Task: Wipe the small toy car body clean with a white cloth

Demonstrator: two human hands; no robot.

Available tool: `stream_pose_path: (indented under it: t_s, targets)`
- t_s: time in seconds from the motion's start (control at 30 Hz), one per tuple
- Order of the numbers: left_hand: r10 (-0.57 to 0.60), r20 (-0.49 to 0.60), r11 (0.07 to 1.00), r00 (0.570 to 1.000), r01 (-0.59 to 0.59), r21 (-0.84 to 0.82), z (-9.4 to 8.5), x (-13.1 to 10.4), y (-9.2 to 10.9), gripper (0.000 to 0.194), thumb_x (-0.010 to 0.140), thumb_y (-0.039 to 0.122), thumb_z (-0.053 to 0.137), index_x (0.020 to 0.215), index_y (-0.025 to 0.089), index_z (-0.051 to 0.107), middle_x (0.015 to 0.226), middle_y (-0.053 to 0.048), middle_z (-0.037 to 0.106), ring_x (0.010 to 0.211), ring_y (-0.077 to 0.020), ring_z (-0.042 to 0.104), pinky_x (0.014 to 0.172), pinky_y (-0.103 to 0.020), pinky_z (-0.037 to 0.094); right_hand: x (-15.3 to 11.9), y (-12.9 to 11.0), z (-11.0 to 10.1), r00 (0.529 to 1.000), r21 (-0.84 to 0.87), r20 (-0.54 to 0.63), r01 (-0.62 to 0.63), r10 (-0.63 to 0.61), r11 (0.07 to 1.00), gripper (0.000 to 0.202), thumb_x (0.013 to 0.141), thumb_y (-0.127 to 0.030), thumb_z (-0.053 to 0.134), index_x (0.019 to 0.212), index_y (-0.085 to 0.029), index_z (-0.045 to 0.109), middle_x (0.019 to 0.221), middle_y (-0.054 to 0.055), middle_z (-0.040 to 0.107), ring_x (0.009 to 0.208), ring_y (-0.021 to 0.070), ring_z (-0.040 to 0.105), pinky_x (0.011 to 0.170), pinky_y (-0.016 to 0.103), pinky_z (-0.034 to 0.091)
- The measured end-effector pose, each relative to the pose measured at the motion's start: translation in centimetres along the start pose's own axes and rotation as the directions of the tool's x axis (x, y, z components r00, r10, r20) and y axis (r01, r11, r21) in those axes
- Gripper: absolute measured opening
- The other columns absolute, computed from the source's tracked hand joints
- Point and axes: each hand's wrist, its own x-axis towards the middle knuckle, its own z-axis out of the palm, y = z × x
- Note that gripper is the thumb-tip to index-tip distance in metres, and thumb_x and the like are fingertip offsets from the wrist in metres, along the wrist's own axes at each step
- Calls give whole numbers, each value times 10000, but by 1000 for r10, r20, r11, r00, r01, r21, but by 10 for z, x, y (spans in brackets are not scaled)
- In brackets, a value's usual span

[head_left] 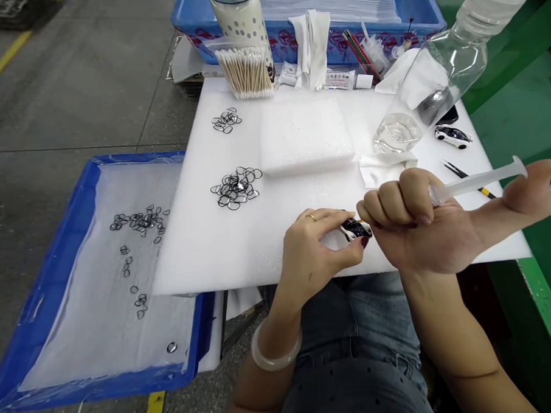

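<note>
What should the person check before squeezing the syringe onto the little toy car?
1. Left hand grips toy car firmly: ok.
2. Right hand holds syringe, thumb at plunger: ok.
3. Syringe tip on the car: cannot tell, fingers hide it.
4. Glue left in syringe: cannot tell.
5. Black rings within reach on foam board: ok.
6. Tilted clear bottle capped: ok.

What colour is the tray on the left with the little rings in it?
Blue, lined with white foam sheet; the tray shows plainly in the head view.
</note>
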Motion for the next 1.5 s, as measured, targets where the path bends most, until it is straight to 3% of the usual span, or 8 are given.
stream_pose_path:
  t_s: [0.1, 0.37, 0.5, 0.93, 1.03, 1.2, 1.5]
  targets:
    - [10, -13, 1000, 1000, -10, 3, 1, 0, -1, 233, 697, 154, 720, 911, 239, 757, 988, 9, 764, 924, -222, 658, 863, -389, 513, 3, -2, 5, 999, 193, -40, 5, 3, 981, 640, 924, -703, 413, 540, -231, 215, 477, -37, 140, 437, 120, 183, 443, 298, 265]
    - [-19, -8, 1000, 1000, 18, -18, -1, -1, 3, 207, 715, 174, 706, 903, 243, 758, 945, 20, 757, 921, -203, 638, 848, -354, 487, 5, 0, 8, 1000, 400, -2, 3, -2, 917, 602, 915, -479, 584, 507, -203, 237, 444, -50, 169, 433, 85, 143, 453, 272, 187]
    - [-27, -2, 1000, 1000, 27, -15, -1, -1, 2, 217, 714, 179, 713, 918, 232, 765, 952, 19, 754, 925, -196, 631, 847, -343, 481, 3, 2, 7, 999, 474, -16, -30, 42, 880, 600, 906, -549, 560, 502, -205, 280, 461, -45, 183, 442, 90, 172, 467, 274, 202]
    - [-16, -15, 1000, 1000, 16, -13, 0, -1, 2, 231, 721, 191, 718, 942, 229, 771, 947, 17, 754, 921, -194, 627, 841, -337, 481, -1, 0, 10, 995, 353, -97, 36, -2, 935, 545, 866, -449, 625, 524, -201, 280, 466, -46, 170, 436, 85, 195, 470, 272, 199]
    - [-12, -18, 1000, 1000, 12, -7, 0, -2, 2, 236, 720, 190, 713, 946, 224, 772, 947, 15, 753, 917, -192, 627, 836, -335, 482, -2, 0, 12, 992, 313, -125, 37, 3, 949, 569, 874, -542, 587, 529, -210, 281, 471, -43, 178, 439, 91, 200, 467, 278, 204]
    - [-10, -14, 1000, 1000, 10, 4, 0, -2, 2, 246, 722, 201, 709, 959, 211, 773, 955, 7, 755, 917, -193, 624, 832, -337, 484, -3, 0, 15, 985, 294, -172, 71, -21, 953, 700, 857, -825, 351, 521, -214, 285, 474, -35, 185, 440, 98, 207, 472, 292, 199]
    - [-5, -20, 1000, 1000, 5, 13, 0, -2, 2, 213, 725, 208, 709, 928, 229, 773, 953, 2, 765, 905, -204, 637, 828, -357, 494, -1, -9, 17, 989, 312, -131, 112, -74, 943, 701, 882, -809, 343, 520, -214, 269, 474, -34, 194, 444, 99, 243, 463, 293, 185]
